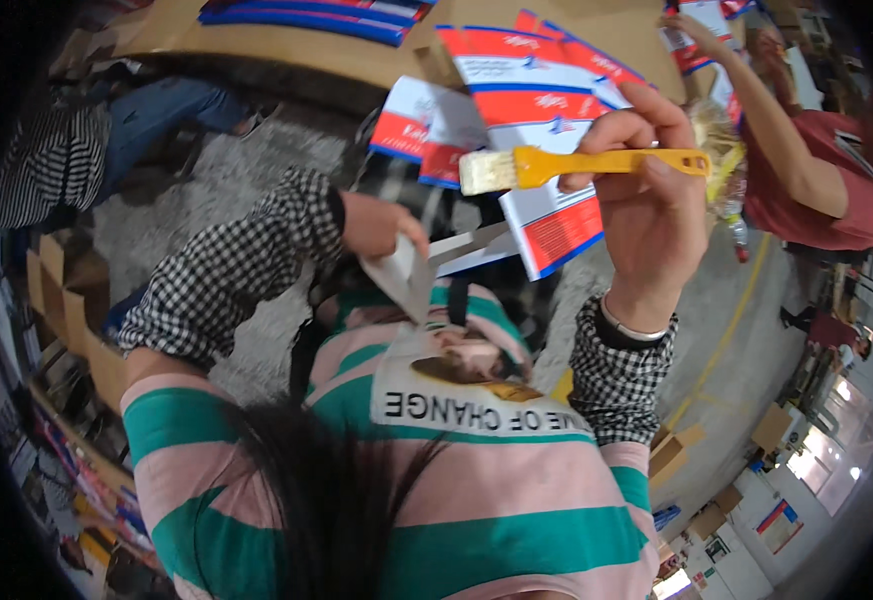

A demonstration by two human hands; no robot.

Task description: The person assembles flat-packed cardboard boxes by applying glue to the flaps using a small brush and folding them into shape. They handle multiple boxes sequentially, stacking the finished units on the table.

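My right hand (pixel 656 210) is raised and closed around the yellow handle of a flat paintbrush (pixel 576 164). The brush lies level, its pale, whitish bristles pointing left. Lower and to the left, my left hand (pixel 378 226) grips the grey-white flap of a folded carton (pixel 403 278) above my lap. A printed red, white and blue carton panel (pixel 562 228) sticks out below the brush; whether it belongs to the same carton I cannot tell. Behind the brush, several flat printed cartons (pixel 526 85) are fanned out and overlap at the table's near edge.
A brown table (pixel 316 48) spans the far side, with a blue and red stack of flat cartons (pixel 321 18) on it. A co-worker in a red shirt (pixel 806 190) reaches over it at the right. Another person in stripes (pixel 51 160) is at far left, above open cardboard boxes (pixel 76 290).
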